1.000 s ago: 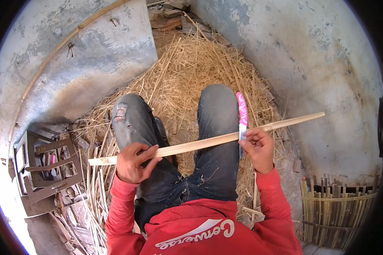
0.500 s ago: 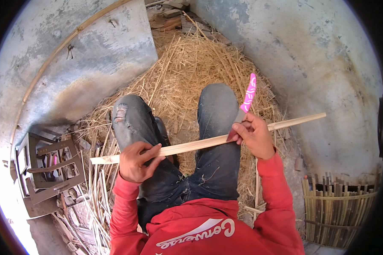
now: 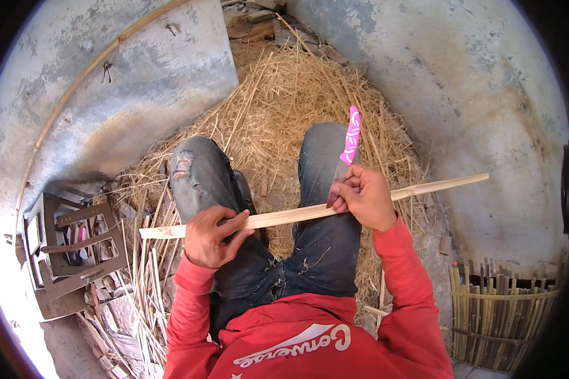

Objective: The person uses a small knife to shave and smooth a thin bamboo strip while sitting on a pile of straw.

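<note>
A long pale strip of split bamboo [image 3: 284, 218] lies across my thighs, its right end a little higher in view. My left hand [image 3: 215, 237] grips it near its left end, thumb and fingers on either side. In my right hand [image 3: 365, 197] is a knife [image 3: 351, 136] with a pink, white-patterned handle. I pinch it by the blade, so the handle points up and away from me. The blade's tip rests at the strip, beside the right thigh. Part of the blade is hidden behind my fingers.
Straw and shavings [image 3: 297, 95] cover the floor ahead. A dark wooden frame [image 3: 76, 246] stands at the left, above loose thin strips [image 3: 145, 303]. A basket of upright sticks [image 3: 499, 316] sits at the lower right. Worn plaster walls [image 3: 461, 95] enclose both sides.
My right hand and the knife have moved left along the strip. My left hand has shifted slightly right, and the strip has moved a little with it.
</note>
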Available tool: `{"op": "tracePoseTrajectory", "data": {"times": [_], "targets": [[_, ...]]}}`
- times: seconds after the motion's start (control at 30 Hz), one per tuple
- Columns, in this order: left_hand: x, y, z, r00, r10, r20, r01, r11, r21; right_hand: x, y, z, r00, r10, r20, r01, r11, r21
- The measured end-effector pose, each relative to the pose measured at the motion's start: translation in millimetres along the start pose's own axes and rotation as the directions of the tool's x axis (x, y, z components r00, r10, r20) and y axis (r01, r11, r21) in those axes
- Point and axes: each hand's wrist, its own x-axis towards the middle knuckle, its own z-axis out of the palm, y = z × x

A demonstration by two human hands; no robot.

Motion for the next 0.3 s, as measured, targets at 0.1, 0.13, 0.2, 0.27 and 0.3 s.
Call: {"op": "tracePoseTrajectory", "data": {"times": [0.1, 0.13, 0.2, 0.27, 0.3], "targets": [[-1, -1, 1, 1.0, -0.004, 0.003, 0.004, 1.0, 0.005, 2, -6, 8, 1.0, 0.025, 0.016, -0.025, 1.0, 0.012], [-1, -1, 1, 1.0, -0.008, 0.003, 0.008, 1.0, 0.004, 3, -8, 10, 0.999, 0.035, 0.027, -0.035, 0.999, 0.014], [-2, -1, 3, 1.0, -0.017, 0.002, 0.017, 1.0, 0.002, 5, -11, 12, 0.998, 0.052, 0.043, -0.052, 0.999, -0.006], [-3, -2, 3, 1.0, -0.012, 0.006, 0.012, 1.0, 0.006, 6, -14, 15, 0.997, 0.065, 0.052, -0.064, 0.998, -0.017], [-4, -2, 3, 1.0, -0.011, 0.007, 0.011, 1.0, 0.008, 6, -15, 18, 0.996, 0.069, 0.053, -0.068, 0.997, -0.019]]}}
